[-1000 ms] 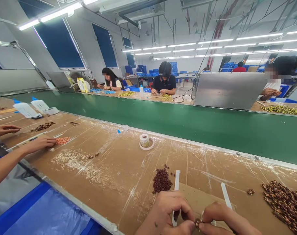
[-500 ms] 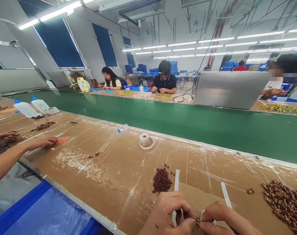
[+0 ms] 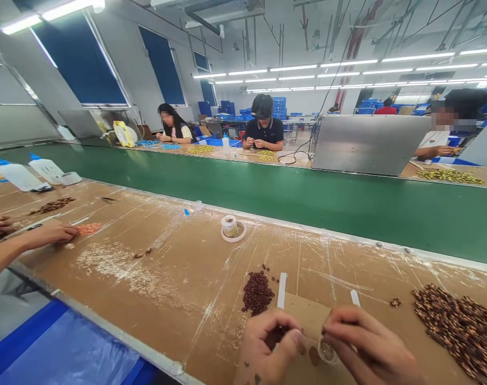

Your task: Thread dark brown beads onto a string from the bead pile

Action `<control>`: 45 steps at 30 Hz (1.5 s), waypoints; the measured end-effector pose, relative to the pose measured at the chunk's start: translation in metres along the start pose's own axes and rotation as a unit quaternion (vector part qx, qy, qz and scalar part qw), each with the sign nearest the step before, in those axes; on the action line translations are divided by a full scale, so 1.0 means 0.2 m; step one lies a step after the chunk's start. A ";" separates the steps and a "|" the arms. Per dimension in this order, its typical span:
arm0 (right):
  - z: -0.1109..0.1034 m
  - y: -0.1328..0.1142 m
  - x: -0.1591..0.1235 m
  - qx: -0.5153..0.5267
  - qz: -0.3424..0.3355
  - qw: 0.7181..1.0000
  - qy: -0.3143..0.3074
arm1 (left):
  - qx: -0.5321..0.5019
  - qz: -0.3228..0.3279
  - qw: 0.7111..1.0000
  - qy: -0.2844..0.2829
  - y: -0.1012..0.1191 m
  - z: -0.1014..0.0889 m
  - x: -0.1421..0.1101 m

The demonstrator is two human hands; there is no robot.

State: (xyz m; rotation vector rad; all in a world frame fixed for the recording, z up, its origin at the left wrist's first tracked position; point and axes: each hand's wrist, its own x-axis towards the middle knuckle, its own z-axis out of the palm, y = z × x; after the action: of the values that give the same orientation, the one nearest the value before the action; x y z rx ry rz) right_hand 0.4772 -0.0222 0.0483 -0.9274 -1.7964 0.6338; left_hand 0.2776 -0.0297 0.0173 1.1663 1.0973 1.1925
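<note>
My left hand [image 3: 267,346] is curled, thumb and forefinger pressed together over the cardboard sheet [image 3: 307,305]. Anything in that pinch is too small to make out. A short gap away, my right hand [image 3: 366,345] has its fingertips pinched together, hiding what they hold. Just below those fingertips lies a small clear round dish [image 3: 327,354]. Small brown pieces [image 3: 314,356] rest between the hands. Beyond my left hand is a pile of dark red-brown beads [image 3: 258,293]. To the right spreads a larger heap of shiny brown-and-gold pieces [image 3: 456,326].
White tape strips [image 3: 282,290] border the sheet. A small white tub [image 3: 229,226] stands within a tape ring. Behind the brown table runs a green conveyor belt [image 3: 243,184]. At left, a co-worker's hand [image 3: 54,232] touches orange pieces [image 3: 89,229] near white bottles [image 3: 18,175].
My hands have moved apart from where their fingertips met around a small brown piece. The right hand is raised slightly, exposing the clear dish. The whole view has shifted a little.
</note>
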 end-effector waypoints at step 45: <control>-0.17 0.05 -0.23 0.326 0.303 0.872 0.203 | 0.397 0.105 0.702 -0.581 -0.57 0.37 -0.38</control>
State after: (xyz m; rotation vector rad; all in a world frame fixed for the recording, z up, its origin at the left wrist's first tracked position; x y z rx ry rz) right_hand 0.5219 -0.0537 0.0292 -1.0340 -0.7929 1.2397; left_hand 0.3555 -0.1120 -0.0881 2.2757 0.3973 -0.1499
